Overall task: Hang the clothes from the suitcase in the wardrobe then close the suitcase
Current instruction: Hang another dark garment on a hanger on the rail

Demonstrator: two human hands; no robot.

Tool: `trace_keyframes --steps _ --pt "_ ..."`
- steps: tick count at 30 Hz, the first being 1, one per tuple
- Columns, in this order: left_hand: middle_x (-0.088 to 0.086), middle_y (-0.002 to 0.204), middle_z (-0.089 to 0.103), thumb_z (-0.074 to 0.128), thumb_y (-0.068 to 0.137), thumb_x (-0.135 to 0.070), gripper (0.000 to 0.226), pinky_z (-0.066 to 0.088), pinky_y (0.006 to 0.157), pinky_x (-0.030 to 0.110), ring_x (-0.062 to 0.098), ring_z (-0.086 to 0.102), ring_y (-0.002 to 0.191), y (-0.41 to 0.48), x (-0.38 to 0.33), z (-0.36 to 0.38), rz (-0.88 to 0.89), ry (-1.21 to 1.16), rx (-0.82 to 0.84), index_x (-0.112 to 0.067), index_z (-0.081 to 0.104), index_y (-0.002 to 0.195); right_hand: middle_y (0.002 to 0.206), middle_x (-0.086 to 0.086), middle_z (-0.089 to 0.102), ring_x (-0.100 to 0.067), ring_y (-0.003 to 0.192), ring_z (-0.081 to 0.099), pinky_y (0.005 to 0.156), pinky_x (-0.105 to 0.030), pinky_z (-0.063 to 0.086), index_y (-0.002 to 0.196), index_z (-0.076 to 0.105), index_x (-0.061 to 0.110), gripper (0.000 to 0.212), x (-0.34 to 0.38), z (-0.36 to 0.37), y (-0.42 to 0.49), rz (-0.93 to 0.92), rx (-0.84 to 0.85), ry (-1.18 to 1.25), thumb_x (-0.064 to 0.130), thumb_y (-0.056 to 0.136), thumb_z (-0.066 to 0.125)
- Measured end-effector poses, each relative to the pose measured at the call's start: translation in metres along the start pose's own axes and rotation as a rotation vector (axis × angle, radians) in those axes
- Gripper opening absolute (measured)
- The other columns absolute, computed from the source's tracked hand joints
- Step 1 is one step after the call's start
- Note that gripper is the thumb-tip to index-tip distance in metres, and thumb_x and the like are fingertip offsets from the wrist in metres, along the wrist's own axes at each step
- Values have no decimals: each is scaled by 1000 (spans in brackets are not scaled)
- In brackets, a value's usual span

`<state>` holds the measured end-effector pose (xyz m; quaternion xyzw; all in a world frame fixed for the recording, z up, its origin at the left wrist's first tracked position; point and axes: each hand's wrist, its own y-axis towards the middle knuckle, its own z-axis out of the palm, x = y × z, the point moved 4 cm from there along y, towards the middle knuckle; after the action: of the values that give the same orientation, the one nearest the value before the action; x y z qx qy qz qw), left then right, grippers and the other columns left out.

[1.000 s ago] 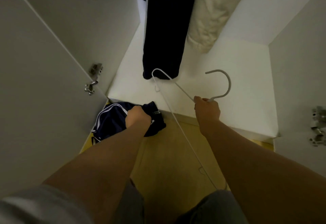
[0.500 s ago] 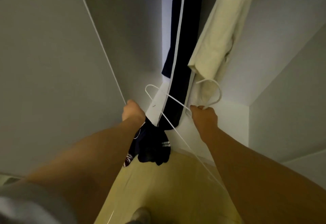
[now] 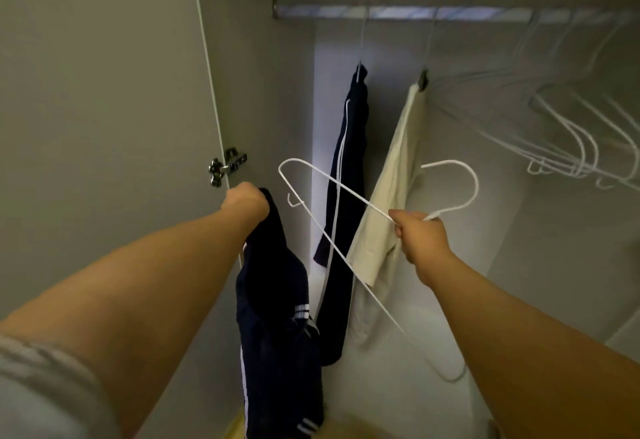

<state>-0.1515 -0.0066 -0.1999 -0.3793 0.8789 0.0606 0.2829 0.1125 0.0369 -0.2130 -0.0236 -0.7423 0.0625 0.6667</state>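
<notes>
Left hand (image 3: 246, 201): fingers curled round the top of a dark garment (image 3: 277, 317) that hangs down toward 6 o'clock. Right hand (image 3: 420, 239): fingers pinching a white hanger (image 3: 346, 187) below its hook. The hanger's long axis runs 10 to 5 o'clock, its upper end just beside the garment. The rail (image 3: 415, 12) is at 12.

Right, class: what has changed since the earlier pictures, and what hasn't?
The left hand has lifted the dark garment from near the floor to hinge height; the right hand has raised the white hanger. Both grips unchanged; navy trousers and cream garment still hang.
</notes>
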Motion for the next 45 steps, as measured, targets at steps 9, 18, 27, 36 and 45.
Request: trace_keyframes --steps 9,18,27,36,45 --pt "12 68 46 40 96 -7 30 40 59 30 25 46 60 -9 -23 -77 37 -300 195 -5 47 67 28 9 29 -6 26 21 34 -12 19 52 39 15 43 62 3 -32 -91 77 44 21 90 57" --pt "15 69 50 35 94 -11 31 39 57 28 27 47 56 -6 -29 -112 48 -489 213 -2 48 67 36 6 31 -9 34 23 35 -15 20 56 40 16 42 104 2 -51 -151 95 -62 28 92 57" --pt "24 140 41 45 94 -18 52 39 104 41 40 44 126 6 -39 -121 171 -258 -93 2 29 140 40 3 28 -10 34 20 36 -14 18 55 37 16 45 119 34 -53 -143 202 -304 32 93 56" --pt "8 117 56 54 91 -41 42 40 84 28 25 53 106 -12 -76 -105 603 -10 85 -11 58 120 54 -1 37 -12 42 28 26 -11 21 62 41 12 35 124 71 -43 -144 112 -213 19 93 55" --pt "3 111 63 52 94 -32 28 39 89 33 26 52 113 -6 -69 -113 883 207 -173 -23 59 119 35 6 45 -15 43 43 51 -26 37 51 45 13 41 138 71 -20 -278 -31 -145 19 89 58"
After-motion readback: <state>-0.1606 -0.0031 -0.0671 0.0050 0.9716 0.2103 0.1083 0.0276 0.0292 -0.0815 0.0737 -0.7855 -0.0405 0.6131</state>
